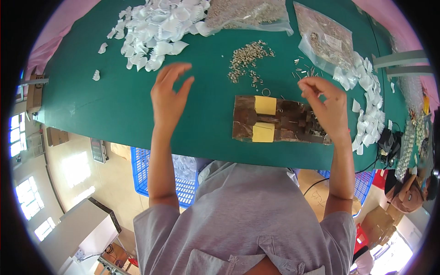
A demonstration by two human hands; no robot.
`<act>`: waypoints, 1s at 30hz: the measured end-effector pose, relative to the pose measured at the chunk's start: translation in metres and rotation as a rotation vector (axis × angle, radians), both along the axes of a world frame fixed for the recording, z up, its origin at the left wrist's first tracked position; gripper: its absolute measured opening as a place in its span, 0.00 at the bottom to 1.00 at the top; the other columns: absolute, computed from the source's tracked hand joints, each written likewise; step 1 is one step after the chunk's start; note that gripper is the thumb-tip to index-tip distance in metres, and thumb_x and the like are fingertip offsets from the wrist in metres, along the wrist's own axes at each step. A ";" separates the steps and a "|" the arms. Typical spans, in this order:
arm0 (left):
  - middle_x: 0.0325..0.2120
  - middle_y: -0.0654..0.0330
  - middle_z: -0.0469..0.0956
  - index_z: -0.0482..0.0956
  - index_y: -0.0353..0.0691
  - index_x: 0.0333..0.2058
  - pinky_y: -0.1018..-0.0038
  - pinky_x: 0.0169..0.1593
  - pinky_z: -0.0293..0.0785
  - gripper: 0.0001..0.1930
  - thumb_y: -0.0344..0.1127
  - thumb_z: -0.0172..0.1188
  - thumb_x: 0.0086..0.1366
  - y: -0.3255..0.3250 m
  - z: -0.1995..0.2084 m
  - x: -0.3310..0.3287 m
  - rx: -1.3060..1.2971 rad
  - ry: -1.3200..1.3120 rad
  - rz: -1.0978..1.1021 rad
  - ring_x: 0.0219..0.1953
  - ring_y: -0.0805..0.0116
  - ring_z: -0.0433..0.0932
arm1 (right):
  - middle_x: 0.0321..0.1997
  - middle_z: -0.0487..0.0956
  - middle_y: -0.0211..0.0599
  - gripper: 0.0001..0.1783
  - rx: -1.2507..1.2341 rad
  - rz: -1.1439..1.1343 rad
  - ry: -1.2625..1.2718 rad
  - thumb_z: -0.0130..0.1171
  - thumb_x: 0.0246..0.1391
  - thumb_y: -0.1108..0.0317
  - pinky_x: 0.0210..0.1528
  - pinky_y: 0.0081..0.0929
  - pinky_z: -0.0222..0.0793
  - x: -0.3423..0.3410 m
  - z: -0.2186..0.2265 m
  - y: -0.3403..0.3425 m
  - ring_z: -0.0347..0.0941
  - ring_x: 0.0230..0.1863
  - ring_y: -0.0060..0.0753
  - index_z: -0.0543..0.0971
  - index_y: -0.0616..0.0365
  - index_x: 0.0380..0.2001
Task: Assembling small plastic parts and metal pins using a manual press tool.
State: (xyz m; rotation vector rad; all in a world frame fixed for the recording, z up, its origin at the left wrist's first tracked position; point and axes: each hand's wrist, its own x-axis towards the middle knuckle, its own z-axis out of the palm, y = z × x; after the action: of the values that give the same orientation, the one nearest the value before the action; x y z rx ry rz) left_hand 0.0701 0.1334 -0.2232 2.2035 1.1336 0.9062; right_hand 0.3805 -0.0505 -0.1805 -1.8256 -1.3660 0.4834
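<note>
My left hand (168,98) is raised over the green table, thumb and fingers apart, with nothing in it. It is nearest to a heap of white toothed claw-clip halves (160,23). My right hand (327,107) hovers at the right end of a worn brown block (245,118) with two yellow pads (266,105). Its thumb and forefinger are pinched together; anything between them is too small to make out. Just beyond those fingertips lie several thin metal pins (311,72). A pile of small metal springs (247,57) sits beyond the block, with a metal ring (266,92) at its far edge.
Clear bags of small metal parts (252,13) lie at the back, one (327,36) toward the right. More white clip halves (369,110) line the right side. Blue baskets (142,169) stand below the table edge. A person (408,195) is at the far right.
</note>
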 end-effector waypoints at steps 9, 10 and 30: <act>0.46 0.58 0.83 0.83 0.40 0.49 0.57 0.57 0.73 0.13 0.34 0.66 0.66 0.085 -0.038 0.006 0.493 0.455 0.108 0.51 0.54 0.79 | 0.34 0.84 0.39 0.04 -0.111 0.160 -0.031 0.67 0.60 0.74 0.33 0.31 0.75 -0.033 -0.012 -0.017 0.81 0.30 0.38 0.85 0.60 0.39; 0.44 0.60 0.83 0.82 0.39 0.47 0.56 0.56 0.73 0.12 0.33 0.66 0.66 0.086 -0.031 0.010 0.550 0.449 0.082 0.50 0.55 0.79 | 0.33 0.83 0.39 0.04 -0.083 0.142 -0.047 0.67 0.60 0.74 0.32 0.31 0.75 -0.031 -0.011 -0.016 0.80 0.29 0.38 0.84 0.60 0.38; 0.48 0.54 0.81 0.80 0.28 0.52 0.70 0.46 0.88 0.16 0.17 0.66 0.65 -0.104 0.037 0.040 -1.289 -0.886 -0.469 0.44 0.69 0.84 | 0.38 0.84 0.37 0.17 0.293 0.370 -0.206 0.73 0.48 0.76 0.37 0.38 0.78 -0.062 -0.013 0.002 0.83 0.35 0.44 0.84 0.58 0.43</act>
State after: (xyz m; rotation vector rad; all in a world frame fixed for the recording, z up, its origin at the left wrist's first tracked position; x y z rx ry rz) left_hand 0.1105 0.0290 -0.1862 0.7657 0.4358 0.5356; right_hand 0.3182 -0.0482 -0.1939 -1.4188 -1.8249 0.2663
